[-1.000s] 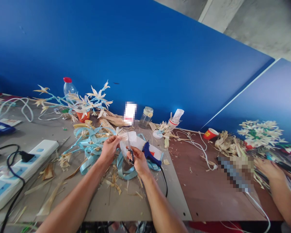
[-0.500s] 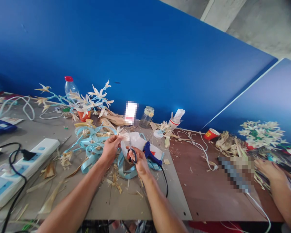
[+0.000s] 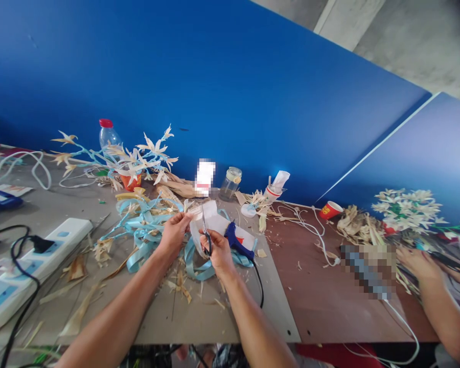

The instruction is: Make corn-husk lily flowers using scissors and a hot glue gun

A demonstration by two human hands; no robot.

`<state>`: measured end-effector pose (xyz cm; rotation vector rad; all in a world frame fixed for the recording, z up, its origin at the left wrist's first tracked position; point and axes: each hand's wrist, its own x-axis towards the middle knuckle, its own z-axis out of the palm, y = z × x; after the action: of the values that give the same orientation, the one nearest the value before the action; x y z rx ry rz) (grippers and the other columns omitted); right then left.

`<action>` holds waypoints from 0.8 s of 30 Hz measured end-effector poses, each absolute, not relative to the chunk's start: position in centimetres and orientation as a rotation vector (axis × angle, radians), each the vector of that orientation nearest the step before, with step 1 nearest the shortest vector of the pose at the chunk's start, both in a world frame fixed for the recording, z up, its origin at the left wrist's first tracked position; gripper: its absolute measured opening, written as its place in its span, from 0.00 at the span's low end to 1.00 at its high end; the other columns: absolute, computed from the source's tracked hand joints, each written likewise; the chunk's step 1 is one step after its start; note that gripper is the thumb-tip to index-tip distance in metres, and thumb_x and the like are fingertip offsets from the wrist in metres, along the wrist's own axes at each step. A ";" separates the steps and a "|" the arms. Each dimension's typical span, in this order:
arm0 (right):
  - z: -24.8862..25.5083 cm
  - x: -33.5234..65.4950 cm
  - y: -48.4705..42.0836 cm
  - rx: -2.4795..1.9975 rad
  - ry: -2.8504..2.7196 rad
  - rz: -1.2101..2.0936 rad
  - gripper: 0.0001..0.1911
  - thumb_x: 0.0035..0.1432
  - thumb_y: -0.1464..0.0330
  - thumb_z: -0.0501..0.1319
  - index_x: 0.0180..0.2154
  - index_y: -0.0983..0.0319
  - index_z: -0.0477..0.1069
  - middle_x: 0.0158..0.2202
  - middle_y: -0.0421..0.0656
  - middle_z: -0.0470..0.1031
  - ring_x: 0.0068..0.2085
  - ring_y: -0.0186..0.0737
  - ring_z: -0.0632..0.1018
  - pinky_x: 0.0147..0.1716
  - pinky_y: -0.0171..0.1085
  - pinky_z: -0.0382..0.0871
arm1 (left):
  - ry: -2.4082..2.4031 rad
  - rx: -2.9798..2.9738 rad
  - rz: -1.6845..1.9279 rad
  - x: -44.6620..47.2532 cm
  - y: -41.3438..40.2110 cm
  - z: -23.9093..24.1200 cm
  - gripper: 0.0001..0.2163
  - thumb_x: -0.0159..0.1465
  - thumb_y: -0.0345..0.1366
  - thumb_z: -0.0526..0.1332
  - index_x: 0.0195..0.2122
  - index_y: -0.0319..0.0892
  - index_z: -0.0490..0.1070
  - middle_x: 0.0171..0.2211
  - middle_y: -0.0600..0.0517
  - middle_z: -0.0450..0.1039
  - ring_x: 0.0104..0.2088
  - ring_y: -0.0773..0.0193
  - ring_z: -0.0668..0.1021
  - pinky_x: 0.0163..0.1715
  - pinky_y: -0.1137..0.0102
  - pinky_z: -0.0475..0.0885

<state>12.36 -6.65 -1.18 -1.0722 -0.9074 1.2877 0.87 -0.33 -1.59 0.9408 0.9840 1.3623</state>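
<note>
My left hand [image 3: 175, 233] is closed in a pinch on a pale piece of corn husk [image 3: 194, 210]. Black-handled scissors [image 3: 207, 240] are in my right hand [image 3: 220, 251], blades pointing up and away beside the husk's right end. Whether the blades touch the husk I cannot tell. Below and behind both hands lie white paper [image 3: 216, 221] and a loop of light blue ribbon [image 3: 193, 266]. A dark blue glue gun [image 3: 237, 242] rests just right of my right hand. More blue ribbon [image 3: 138, 237] is heaped left of my left hand.
Husk flowers on blue stems [image 3: 134, 159] stand in a red cup [image 3: 130, 181]. A white power strip [image 3: 34, 266] with black cables lies left. Behind are a clear jar [image 3: 230, 184] and a blue partition [image 3: 214, 92]. Another person's hand [image 3: 417, 263] is at the right, near white flowers [image 3: 406, 208].
The scissors have turned slightly and their handles look closer together. My left hand keeps its pinch on the husk. The whole view has shifted a little.
</note>
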 end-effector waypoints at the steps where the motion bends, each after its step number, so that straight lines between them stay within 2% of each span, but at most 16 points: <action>1: -1.2 12.3 -6.6 -1.077 -0.903 1.288 0.19 0.39 0.60 0.66 0.33 0.65 0.73 0.19 0.35 0.63 0.22 0.27 0.60 0.22 0.30 0.52 | 0.979 0.938 1.364 0.9 -0.3 -1.6 0.14 0.49 0.43 0.65 0.18 0.40 0.63 0.14 0.58 0.59 0.17 0.74 0.60 0.20 0.75 0.56; 12: -1.9 12.5 -6.2 -1.099 -0.985 1.258 0.18 0.40 0.60 0.66 0.33 0.64 0.72 0.18 0.34 0.61 0.21 0.28 0.59 0.21 0.31 0.52 | 0.926 0.860 1.356 0.6 -0.1 -1.4 0.14 0.48 0.40 0.65 0.17 0.40 0.61 0.14 0.60 0.56 0.16 0.74 0.60 0.20 0.75 0.58; 16: -2.3 13.0 -6.2 -1.120 -0.976 1.270 0.19 0.41 0.59 0.66 0.34 0.64 0.72 0.19 0.35 0.63 0.21 0.28 0.61 0.22 0.31 0.53 | 0.886 0.776 1.362 0.5 -0.1 -1.2 0.13 0.46 0.38 0.67 0.18 0.40 0.62 0.14 0.61 0.55 0.16 0.75 0.59 0.20 0.75 0.59; 21: -2.4 13.6 -6.4 -1.106 -0.996 1.266 0.23 0.48 0.54 0.61 0.40 0.65 0.70 0.21 0.36 0.67 0.22 0.29 0.62 0.21 0.31 0.52 | 0.883 0.765 1.376 0.4 0.1 -1.3 0.13 0.45 0.39 0.68 0.20 0.39 0.64 0.15 0.60 0.58 0.17 0.75 0.61 0.20 0.75 0.59; 24: -2.0 13.3 -6.6 -1.119 -1.002 1.266 0.23 0.47 0.56 0.63 0.41 0.65 0.70 0.22 0.37 0.68 0.23 0.29 0.63 0.22 0.31 0.54 | 0.872 0.787 1.386 0.5 0.0 -1.4 0.13 0.46 0.40 0.68 0.21 0.39 0.64 0.16 0.60 0.60 0.17 0.75 0.62 0.20 0.76 0.59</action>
<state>13.32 -6.56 -2.00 -1.1192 -1.0017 1.2661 0.46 -0.01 -1.39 0.7872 0.8724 1.3856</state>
